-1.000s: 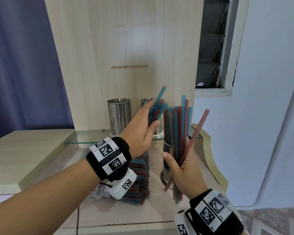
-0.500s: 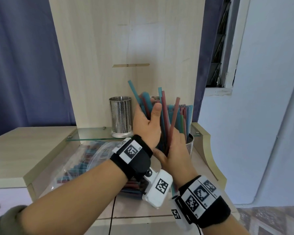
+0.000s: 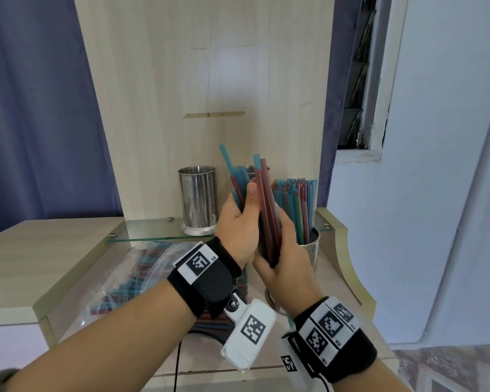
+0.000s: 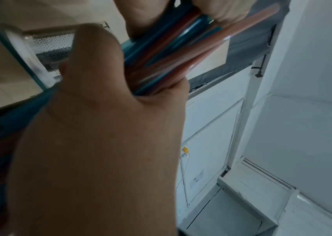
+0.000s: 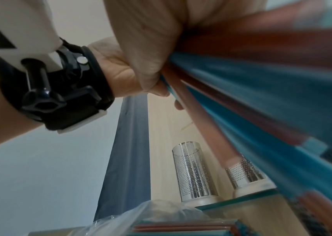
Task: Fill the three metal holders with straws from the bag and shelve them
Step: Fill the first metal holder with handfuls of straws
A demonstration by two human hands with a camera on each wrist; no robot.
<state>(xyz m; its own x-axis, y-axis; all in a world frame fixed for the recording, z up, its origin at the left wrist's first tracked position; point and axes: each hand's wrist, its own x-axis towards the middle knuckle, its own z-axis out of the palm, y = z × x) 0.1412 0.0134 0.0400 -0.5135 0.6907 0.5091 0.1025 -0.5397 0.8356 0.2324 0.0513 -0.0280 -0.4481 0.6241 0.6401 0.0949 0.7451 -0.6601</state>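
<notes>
Both hands hold one bundle of red and teal straws (image 3: 266, 205) upright in front of the shelf. My left hand (image 3: 242, 213) grips it higher up, thumb along the front; my right hand (image 3: 280, 253) grips its lower end. Close up, the bundle (image 4: 173, 47) runs through my left hand (image 4: 100, 127). A perforated metal holder (image 3: 310, 244) packed with straws stands on the desk just right of the hands. An empty holder (image 3: 198, 199) stands on the glass shelf (image 3: 153, 232); a second one (image 3: 246, 168) is mostly hidden behind the bundle. Both shelf holders (image 5: 193, 172) (image 5: 243, 174) show from below.
The clear plastic bag of straws (image 3: 142, 273) lies on the desk under my left forearm. A tall wooden back panel (image 3: 204, 80) rises behind the shelf. The desk's raised curved side (image 3: 343, 250) is at the right, a white wall beyond it.
My left hand has brought its bunch of straws across to the right hand, and both now grip them as one tighter bundle. The filled holder now stands free at the right.
</notes>
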